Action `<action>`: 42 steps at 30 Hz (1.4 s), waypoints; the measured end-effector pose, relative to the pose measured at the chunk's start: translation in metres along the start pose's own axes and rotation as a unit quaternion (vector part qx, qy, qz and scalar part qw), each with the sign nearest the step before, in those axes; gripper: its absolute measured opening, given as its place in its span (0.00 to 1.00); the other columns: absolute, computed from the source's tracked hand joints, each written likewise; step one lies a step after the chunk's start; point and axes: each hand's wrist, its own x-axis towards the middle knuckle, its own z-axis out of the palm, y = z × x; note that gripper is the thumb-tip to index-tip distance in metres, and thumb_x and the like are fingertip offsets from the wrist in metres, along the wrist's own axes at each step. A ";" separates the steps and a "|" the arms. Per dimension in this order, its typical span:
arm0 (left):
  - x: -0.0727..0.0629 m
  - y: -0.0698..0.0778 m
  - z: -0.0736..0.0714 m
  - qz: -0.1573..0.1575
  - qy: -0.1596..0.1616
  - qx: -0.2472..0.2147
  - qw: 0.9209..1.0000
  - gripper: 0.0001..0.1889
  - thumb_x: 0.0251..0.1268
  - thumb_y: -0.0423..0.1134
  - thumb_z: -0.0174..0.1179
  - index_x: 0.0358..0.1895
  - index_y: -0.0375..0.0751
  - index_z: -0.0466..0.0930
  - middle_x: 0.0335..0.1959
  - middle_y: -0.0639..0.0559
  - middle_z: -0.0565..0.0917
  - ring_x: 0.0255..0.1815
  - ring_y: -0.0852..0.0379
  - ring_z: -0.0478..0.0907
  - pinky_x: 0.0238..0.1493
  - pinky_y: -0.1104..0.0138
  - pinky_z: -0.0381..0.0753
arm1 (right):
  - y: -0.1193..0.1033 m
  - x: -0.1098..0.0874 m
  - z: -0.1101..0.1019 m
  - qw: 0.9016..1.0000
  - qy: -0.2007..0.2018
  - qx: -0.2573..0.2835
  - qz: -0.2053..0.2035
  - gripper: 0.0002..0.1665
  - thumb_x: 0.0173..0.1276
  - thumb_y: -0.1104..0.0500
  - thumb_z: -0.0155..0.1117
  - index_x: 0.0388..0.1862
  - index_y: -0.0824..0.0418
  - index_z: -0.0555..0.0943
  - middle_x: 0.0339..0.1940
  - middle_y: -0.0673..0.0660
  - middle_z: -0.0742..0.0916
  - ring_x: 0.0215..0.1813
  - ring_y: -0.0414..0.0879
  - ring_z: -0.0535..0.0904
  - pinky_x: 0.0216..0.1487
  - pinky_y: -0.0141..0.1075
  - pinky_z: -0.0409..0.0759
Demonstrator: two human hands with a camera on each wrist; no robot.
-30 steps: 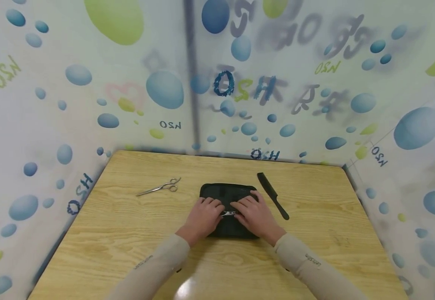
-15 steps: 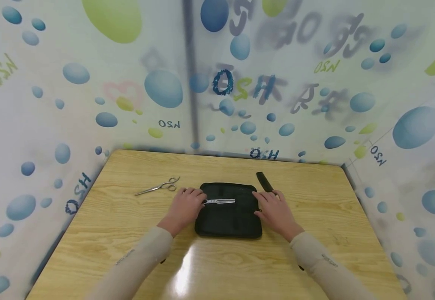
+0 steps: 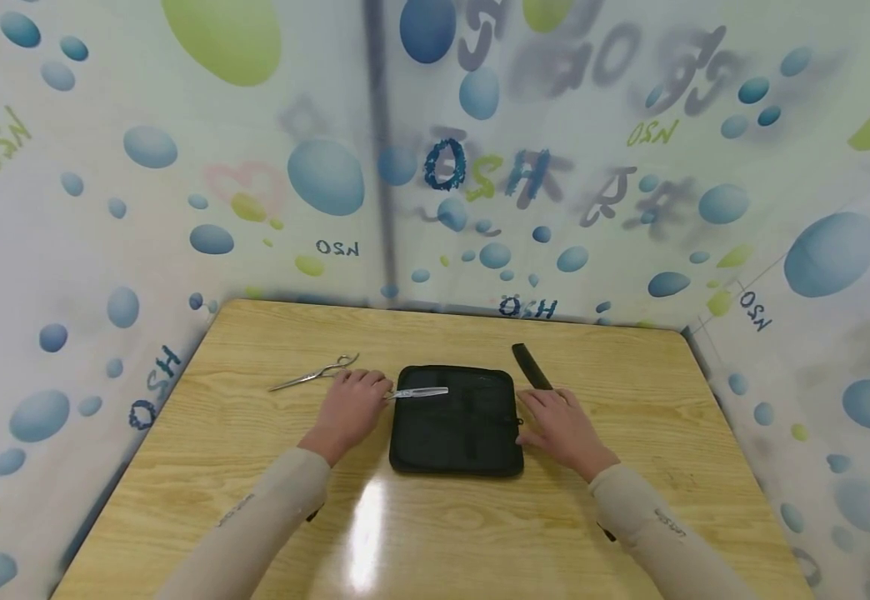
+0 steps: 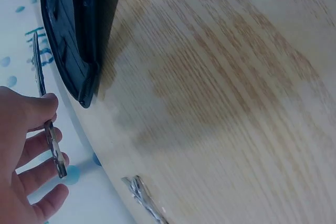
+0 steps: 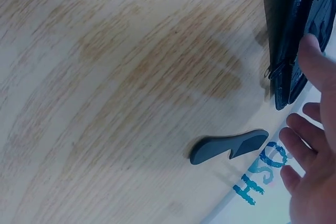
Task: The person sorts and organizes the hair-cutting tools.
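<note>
My left hand [image 3: 351,407] pinches a silver pair of scissors [image 3: 424,392], its blades pointing right above the left edge of a black zippered case [image 3: 435,442]. In the left wrist view, thumb and fingers hold these scissors [image 4: 39,69] by the handle end, raised off the table. My right hand [image 3: 561,425] is at the case's right edge with fingers loosely spread. In the right wrist view its thumb [image 5: 311,56] overlaps the case's edge [image 5: 286,51]; contact is hard to tell. Partly hidden behind this hand lies a black comb [image 3: 530,365].
A second silver pair of scissors [image 3: 306,380] lies on the wooden table [image 3: 450,533] left of the case, one finger loop hidden by the left hand. A zipper pull [image 5: 269,71] hangs at the case's side. Patterned walls [image 3: 315,275] border the table.
The left hand has moved left, carrying the scissors from the middle of the case toward its left edge. The right hand has withdrawn from over the case to its right side.
</note>
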 end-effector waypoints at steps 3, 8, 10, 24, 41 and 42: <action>0.000 -0.003 0.001 -0.009 -0.016 -0.005 1.000 0.12 0.65 0.45 0.63 0.50 0.49 0.81 0.53 0.53 0.83 0.57 0.49 0.79 0.59 0.50 0.76 | 0.000 0.000 0.000 1.000 -0.010 0.006 -0.004 0.46 0.56 0.38 0.70 0.67 0.63 0.72 0.64 0.60 0.80 0.64 0.56 0.76 0.68 0.56 0.67; 0.000 -0.007 0.006 -0.019 -0.018 -0.012 1.000 0.11 0.66 0.45 0.62 0.49 0.49 0.81 0.53 0.53 0.83 0.57 0.49 0.79 0.60 0.49 0.75 | -0.001 0.000 -0.002 1.000 -0.022 0.004 -0.007 0.48 0.55 0.37 0.69 0.68 0.63 0.72 0.65 0.60 0.79 0.64 0.56 0.75 0.67 0.56 0.66; 0.000 -0.009 0.007 -0.021 -0.012 -0.014 1.000 0.11 0.66 0.45 0.63 0.48 0.49 0.81 0.52 0.53 0.83 0.56 0.48 0.79 0.59 0.49 0.76 | -0.001 0.001 -0.002 1.000 -0.028 0.007 -0.007 0.48 0.55 0.36 0.69 0.68 0.63 0.71 0.65 0.60 0.79 0.65 0.56 0.75 0.67 0.56 0.66; 0.001 -0.008 0.010 -0.046 -0.019 -0.011 0.999 0.11 0.65 0.44 0.63 0.48 0.48 0.81 0.50 0.51 0.83 0.54 0.48 0.79 0.57 0.50 0.75 | -0.010 0.008 -0.005 0.989 -0.124 0.081 0.026 0.61 0.51 0.33 0.72 0.75 0.66 0.61 0.75 0.63 0.68 0.76 0.57 0.63 0.76 0.59 0.53; 0.003 -0.011 0.015 -0.048 -0.040 -0.011 0.998 0.10 0.67 0.43 0.62 0.49 0.49 0.81 0.51 0.52 0.83 0.55 0.48 0.79 0.58 0.49 0.74 | -0.012 0.011 0.003 0.983 -0.170 0.069 0.020 0.70 0.48 0.33 0.73 0.78 0.66 0.51 0.80 0.63 0.57 0.81 0.58 0.50 0.79 0.59 0.40; 0.002 -0.011 0.015 -0.046 -0.038 -0.010 0.998 0.10 0.67 0.43 0.62 0.49 0.49 0.81 0.50 0.52 0.83 0.55 0.48 0.79 0.59 0.49 0.74 | -0.012 0.011 0.003 0.983 -0.171 0.068 0.019 0.69 0.48 0.33 0.73 0.78 0.66 0.52 0.80 0.63 0.57 0.81 0.58 0.50 0.78 0.59 0.40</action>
